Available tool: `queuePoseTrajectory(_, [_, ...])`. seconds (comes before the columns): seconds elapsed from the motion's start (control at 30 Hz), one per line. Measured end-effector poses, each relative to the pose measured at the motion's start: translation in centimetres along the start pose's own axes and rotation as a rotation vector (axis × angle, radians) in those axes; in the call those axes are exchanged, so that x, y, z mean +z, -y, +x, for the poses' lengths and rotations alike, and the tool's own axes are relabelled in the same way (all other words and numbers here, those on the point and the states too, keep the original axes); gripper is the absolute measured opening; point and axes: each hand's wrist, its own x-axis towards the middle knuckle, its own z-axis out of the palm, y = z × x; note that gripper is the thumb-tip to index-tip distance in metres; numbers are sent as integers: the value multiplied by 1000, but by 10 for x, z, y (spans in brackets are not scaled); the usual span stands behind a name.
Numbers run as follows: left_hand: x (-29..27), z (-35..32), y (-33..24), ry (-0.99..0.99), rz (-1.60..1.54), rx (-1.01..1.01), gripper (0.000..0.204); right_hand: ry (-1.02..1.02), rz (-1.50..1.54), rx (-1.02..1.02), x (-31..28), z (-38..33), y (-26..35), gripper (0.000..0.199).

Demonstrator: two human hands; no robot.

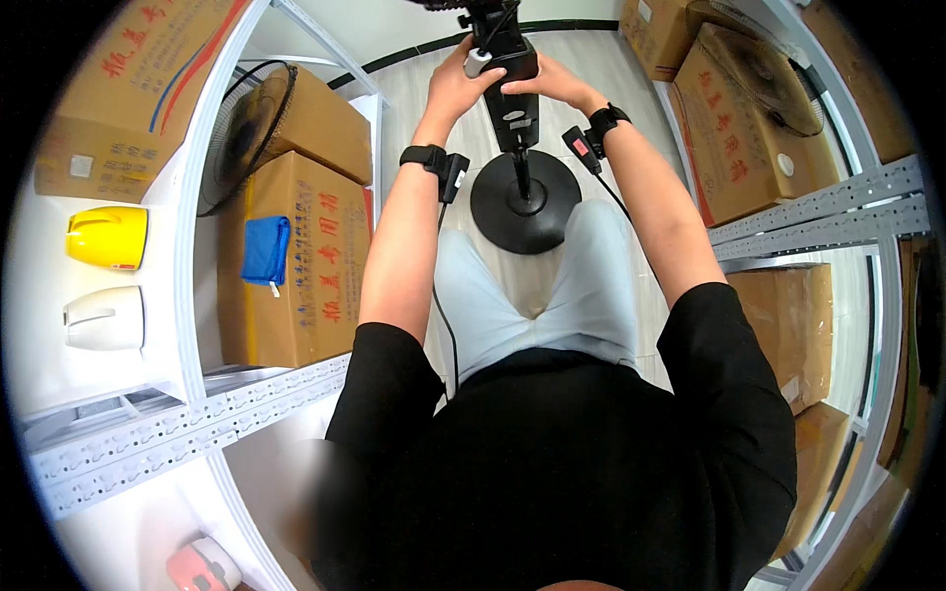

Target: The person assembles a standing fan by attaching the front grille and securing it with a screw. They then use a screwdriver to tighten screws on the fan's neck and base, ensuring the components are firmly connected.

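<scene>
In front of me stands what looks like a black pedestal fan [516, 118], its box-shaped housing on a thin pole above a round black base [526, 209]. From the left, my left hand [459, 91] wraps round the upper housing, its thumb lying across the front. A small light-grey piece [477, 63] shows beside its fingers. My right hand [554, 81] grips the housing's other side, thumb also on the front. Fingertips of both hands are hidden behind the housing. The top of the fan is cut off by the picture's upper edge.
Metal shelving [286, 394] lines both sides. At left are a cardboard box [330, 212] with a blue cloth [265, 249], a round fan grille [251, 128], a yellow kettle [108, 236] and a white kettle [106, 319]. More boxes [724, 148] and another grille [778, 79] stand right.
</scene>
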Motion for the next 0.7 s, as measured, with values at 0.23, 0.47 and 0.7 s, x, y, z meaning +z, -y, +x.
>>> queuePoseTrajectory(0.23, [18, 5, -14, -80, -78, -50, 70, 166, -26, 82, -27, 5, -5, 61])
queuePoseTrajectory(0.47, [32, -10, -11, -179, -355, -126, 71, 28, 47, 98, -18, -5, -1, 75])
queuePoseTrajectory(0.7, [26, -9, -17, -97, -331, -126, 76, 7, 207, 170, -12, -19, -2, 66])
